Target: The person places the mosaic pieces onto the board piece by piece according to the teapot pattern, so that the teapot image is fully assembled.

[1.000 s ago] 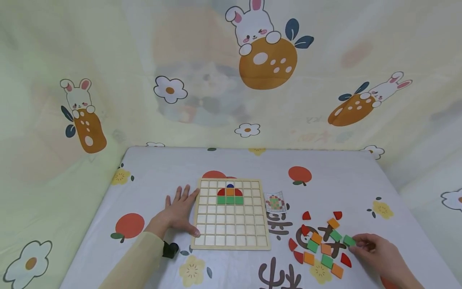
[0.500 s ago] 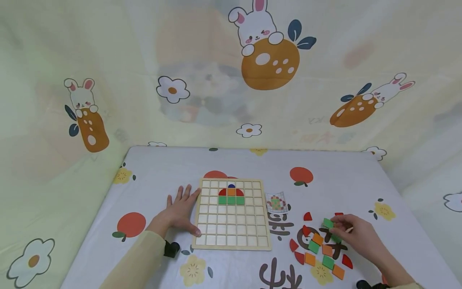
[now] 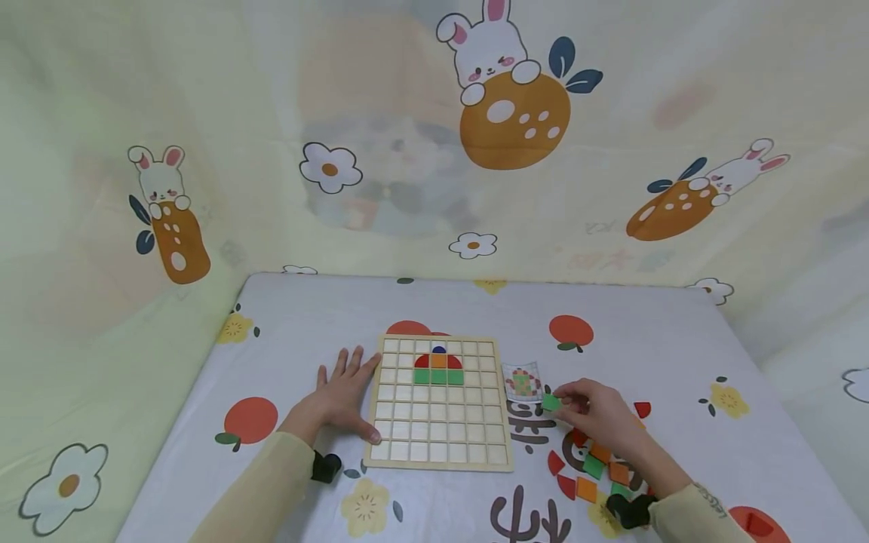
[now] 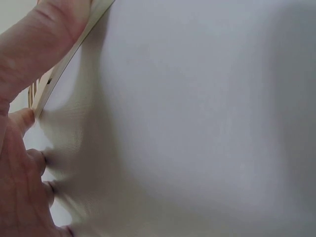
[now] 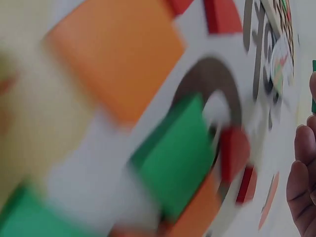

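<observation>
My left hand lies spread with straight fingers along the left edge of a wooden grid board, its thumb and fingertips at the frame. Near the board's top, several tiles form a small figure: a blue piece, an orange square between two red quarter-circles, and a row of green squares. My right hand pinches a green square tile between thumb and fingers, just right of a paper pattern card. In the right wrist view the fingers show at the right edge.
Loose tiles lie under and around my right forearm: orange squares, green squares and red quarter-circles. Black wrist cameras sit on both wrists. A printed cloth covers the table, and a patterned curtain hangs behind it.
My right hand has carried the pinched green square leftward from the loose tiles to beside the card. The left hand stays at the board's edge.
</observation>
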Demonstrator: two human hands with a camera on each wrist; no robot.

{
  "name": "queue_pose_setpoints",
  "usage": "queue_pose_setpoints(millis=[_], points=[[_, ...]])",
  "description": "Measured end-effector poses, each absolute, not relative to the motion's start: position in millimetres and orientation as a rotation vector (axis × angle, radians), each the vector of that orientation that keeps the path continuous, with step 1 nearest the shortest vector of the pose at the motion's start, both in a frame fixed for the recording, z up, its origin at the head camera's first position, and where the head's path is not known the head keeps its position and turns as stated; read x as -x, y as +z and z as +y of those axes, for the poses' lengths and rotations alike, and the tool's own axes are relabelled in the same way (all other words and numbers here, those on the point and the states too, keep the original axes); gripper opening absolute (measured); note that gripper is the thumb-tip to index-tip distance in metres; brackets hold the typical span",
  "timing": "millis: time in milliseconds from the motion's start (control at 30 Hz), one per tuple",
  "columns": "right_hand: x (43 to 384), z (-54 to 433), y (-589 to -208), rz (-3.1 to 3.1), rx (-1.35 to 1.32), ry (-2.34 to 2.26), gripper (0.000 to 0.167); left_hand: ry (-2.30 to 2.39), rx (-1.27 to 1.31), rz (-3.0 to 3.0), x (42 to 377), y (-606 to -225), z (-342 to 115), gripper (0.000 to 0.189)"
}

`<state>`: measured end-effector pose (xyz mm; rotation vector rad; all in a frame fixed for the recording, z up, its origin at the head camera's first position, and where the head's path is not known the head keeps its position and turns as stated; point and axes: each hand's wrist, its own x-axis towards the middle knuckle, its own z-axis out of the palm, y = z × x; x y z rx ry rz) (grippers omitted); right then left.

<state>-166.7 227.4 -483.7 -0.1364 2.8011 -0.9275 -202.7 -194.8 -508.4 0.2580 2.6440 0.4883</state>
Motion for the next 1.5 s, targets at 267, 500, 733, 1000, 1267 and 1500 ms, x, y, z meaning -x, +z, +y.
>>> queue_pose_setpoints(millis=[267,500,733,1000,1267,1500], points=[[180.3,188.7,-491.3,2.752,0.264,-1.004,0.027,0.478,-0.259,2.643,202.9,-508.2,-192.7,0.136],[193.3,152.8,-497.1,2.678,0.316,-1.040,0.026,0.472,-0.256,2.646,203.0,-507.9,-192.5,0.136],[201.7,120.0,-498.4,2.654,0.311,-1.018,0.023,0.478,-0.257,2.645,202.4,-506.0,-192.8,0.136],[206.9,100.6,-501.3,2.638,0.394,-1.009,0.022,0.468,-0.265,2.644,203.4,-507.5,-193.1,0.137],[210.3,88.4,-507.6,2.613,0.457,-1.058,0.020,0.473,-0.268,2.636,203.3,-505.6,-193.5,0.136],[212.3,79.8,-510.3,2.643,0.525,-1.023,0.021,0.476,-0.268,2.637,203.2,-505.6,-194.0,0.136]])
